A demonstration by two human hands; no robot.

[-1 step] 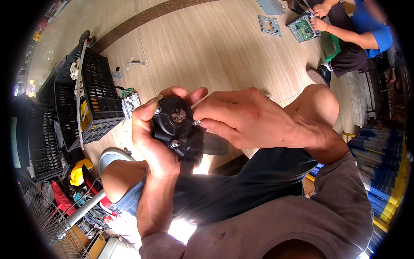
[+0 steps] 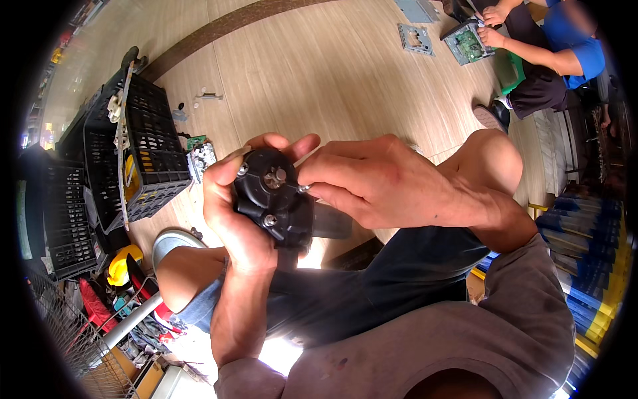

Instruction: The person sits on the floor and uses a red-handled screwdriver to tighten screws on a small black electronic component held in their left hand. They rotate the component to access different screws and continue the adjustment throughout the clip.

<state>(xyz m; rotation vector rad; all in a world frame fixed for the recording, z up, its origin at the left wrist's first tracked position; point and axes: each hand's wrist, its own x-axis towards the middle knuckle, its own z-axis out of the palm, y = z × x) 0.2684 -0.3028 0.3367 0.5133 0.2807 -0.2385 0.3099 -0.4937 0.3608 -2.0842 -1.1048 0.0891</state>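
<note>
My left hand (image 2: 232,229) is wrapped round a black housing (image 2: 282,216), which looks like a small motor or gear unit with a round face and a metal shaft end in its middle. Two silver screws sit in it, an upper-left screw (image 2: 242,170) and a lower screw (image 2: 269,220). At the right edge of the housing, my right hand (image 2: 392,179) pinches a third small silver screw (image 2: 304,189) between thumb and fingertips. A dark grey, tube-like part (image 2: 332,223) sticks out to the right from behind the housing.
Black plastic crates (image 2: 156,133) stand at the left, close to small loose parts (image 2: 201,158) on the floor. A yellow object (image 2: 124,266) and a wire basket (image 2: 73,339) lie lower left. At the far right, a person in blue (image 2: 578,60) handles a device with a green circuit board (image 2: 468,45).
</note>
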